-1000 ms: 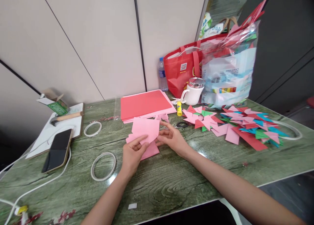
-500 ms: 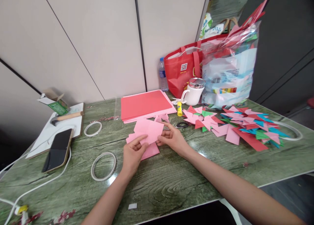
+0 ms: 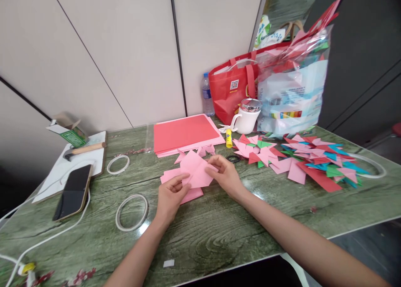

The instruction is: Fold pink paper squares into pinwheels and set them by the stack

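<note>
A creased sheet of pink paper (image 3: 196,170) is held up between both hands, tilted over the table. My left hand (image 3: 171,194) pinches its lower left edge between thumb and fingers. At its right side my right hand (image 3: 224,174) grips a corner, with thumb and fingers closed on it. Under the held sheet lies a small stack of pink paper (image 3: 192,194), partly hidden by it and by my left hand. Just behind are small folded pink pieces (image 3: 206,150). Farther back rests a pile of larger red sheets (image 3: 184,132) on pink ones.
Folded colored paper pieces (image 3: 322,153) spread at the right. A glue stick (image 3: 229,138), white mug (image 3: 247,118), red bag (image 3: 228,92), plastic bag (image 3: 291,95) and bottle (image 3: 206,95) stand behind. Left are tape rolls (image 3: 132,196), a phone (image 3: 73,191), a hammer (image 3: 84,150) and cables.
The pink sheet has turned and shifted slightly right. My right hand's fingers have curled in, and its thumb now lies on the sheet's right part. My left hand keeps its pinch.
</note>
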Demonstrator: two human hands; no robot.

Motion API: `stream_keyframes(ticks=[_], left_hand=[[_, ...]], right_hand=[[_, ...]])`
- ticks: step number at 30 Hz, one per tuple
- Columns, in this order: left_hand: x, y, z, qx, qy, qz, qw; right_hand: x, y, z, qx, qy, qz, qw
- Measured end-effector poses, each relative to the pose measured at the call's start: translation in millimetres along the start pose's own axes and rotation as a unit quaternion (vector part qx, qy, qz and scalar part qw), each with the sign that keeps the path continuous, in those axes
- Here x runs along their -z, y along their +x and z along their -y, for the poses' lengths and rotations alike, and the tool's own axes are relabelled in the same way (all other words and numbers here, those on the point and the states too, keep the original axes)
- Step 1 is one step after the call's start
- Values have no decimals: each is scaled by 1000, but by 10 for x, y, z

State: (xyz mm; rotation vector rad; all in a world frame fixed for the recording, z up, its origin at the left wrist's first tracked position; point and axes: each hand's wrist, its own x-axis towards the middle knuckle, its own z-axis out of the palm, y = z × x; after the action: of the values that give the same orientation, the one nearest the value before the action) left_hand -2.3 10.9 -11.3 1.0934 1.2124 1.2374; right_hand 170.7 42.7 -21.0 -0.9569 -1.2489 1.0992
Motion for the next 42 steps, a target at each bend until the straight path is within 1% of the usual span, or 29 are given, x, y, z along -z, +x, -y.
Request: stream_keyframes(ticks=[3, 5, 7, 9, 12, 14, 16, 18, 20, 22, 25, 27, 29, 32, 35, 40, 42], left_hand=[[4, 4, -8, -27, 1, -41, 999], [11, 9, -18, -52, 5, -75, 996], [15, 12, -24, -76, 4, -93, 993], [12, 10, -23, -89, -3, -87, 992], [-3, -1, -11, -86, -12, -60, 994], [-10, -9, 1, -76, -8, -39, 996], [-5, -10, 15, -71, 11, -24, 997], [12, 0, 29, -76, 30, -29, 996], [34, 18, 42, -80, 27, -49, 995], [53, 39, 49, -77, 0, -73, 994], [61, 59, 47, -67, -39, -95, 992], [54, 57, 40, -57, -54, -82, 993], [44, 47, 35, -48, -63, -52, 995], [37, 32, 39, -45, -72, -20, 996], [42, 30, 47, -51, -60, -30, 996], [43, 26, 48, -49, -18, -41, 998], [42, 24, 54, -51, -20, -40, 998]], right_hand=[[3, -10, -7, 13, -78, 57, 995], [-11, -27, -5, 7, -85, 94, 992], [-25, -44, 0, -7, -67, 100, 993], [-35, -54, 9, -24, -43, 81, 995], [-45, -61, 25, -43, -10, 54, 998], [-57, -68, 37, -53, 5, 55, 997], [-72, -79, 48, -59, 13, 70, 996], [-88, -91, 57, -57, 8, 89, 994], [-101, -102, 63, -51, -9, 107, 993], [-108, -113, 62, -51, -18, 129, 990], [-107, -130, 40, -44, -1, 161, 986], [-100, -138, 20, -18, -11, 166, 986], [-93, -145, 10, 11, -45, 162, 986], [-90, -151, 30, 32, -71, 163, 984], [-90, -155, 72, 38, -75, 175, 981], [-77, -156, 107, 46, -133, 174, 975], [-77, -156, 111, 39, -124, 180, 975]])
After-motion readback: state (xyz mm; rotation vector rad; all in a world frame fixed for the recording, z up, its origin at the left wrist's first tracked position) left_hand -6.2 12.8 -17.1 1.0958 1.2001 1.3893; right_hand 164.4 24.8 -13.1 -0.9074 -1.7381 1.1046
